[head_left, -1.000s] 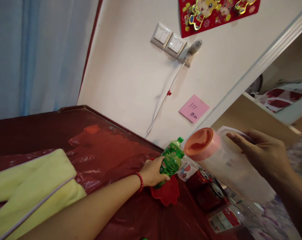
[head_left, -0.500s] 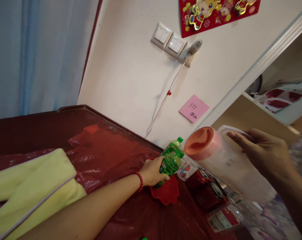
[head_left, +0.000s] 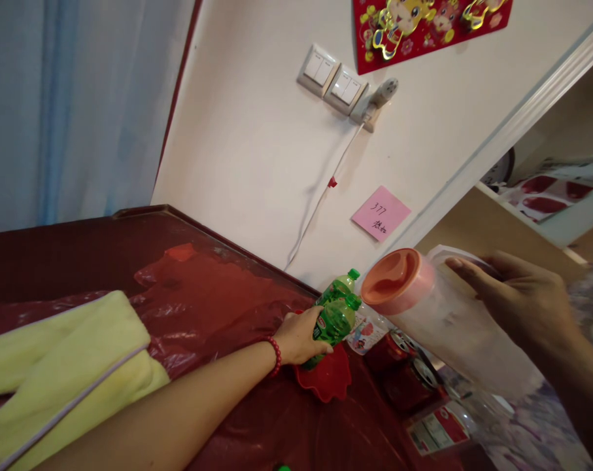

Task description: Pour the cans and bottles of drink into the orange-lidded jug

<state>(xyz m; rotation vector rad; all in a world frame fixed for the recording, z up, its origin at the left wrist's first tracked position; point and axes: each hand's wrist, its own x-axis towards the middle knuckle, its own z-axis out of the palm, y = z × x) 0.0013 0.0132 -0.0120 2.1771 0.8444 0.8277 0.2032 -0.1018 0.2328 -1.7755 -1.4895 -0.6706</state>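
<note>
My left hand (head_left: 301,335), with a red bead bracelet at the wrist, is wrapped round a green bottle (head_left: 338,320) with a green cap. That bottle is over a red scalloped dish (head_left: 328,376). A second green bottle (head_left: 342,286) is just behind it. On the right, my right hand (head_left: 522,297) grips the handle of a translucent pitcher (head_left: 457,333), tilted with its orange lid toward the bottles. Part of the handle is hidden by my fingers.
Red cans (head_left: 414,383) and a clear container with a red-and-white label (head_left: 438,428) stand below the pitcher. A yellow cloth (head_left: 80,366) lies on the red-covered table (head_left: 218,288) at left. A white cord (head_left: 313,212) hangs down the wall.
</note>
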